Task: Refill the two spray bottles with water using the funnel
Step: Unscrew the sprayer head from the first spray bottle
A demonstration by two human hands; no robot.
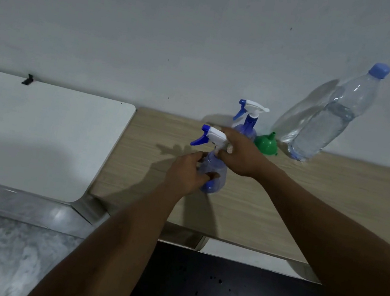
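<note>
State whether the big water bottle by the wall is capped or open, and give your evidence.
Capped. The water bottle stands on the wooden table with its blue cap in place on the neck; water fills it partway.

Matt wood-grain table (308,205), clear glossy plastic water bottle (327,123), green plastic funnel (265,143).

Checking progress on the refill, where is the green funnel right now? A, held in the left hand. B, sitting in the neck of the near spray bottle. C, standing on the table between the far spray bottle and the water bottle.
C: the funnel stands wide end down on the table, between the far spray bottle and the water bottle, in neither hand.
</note>
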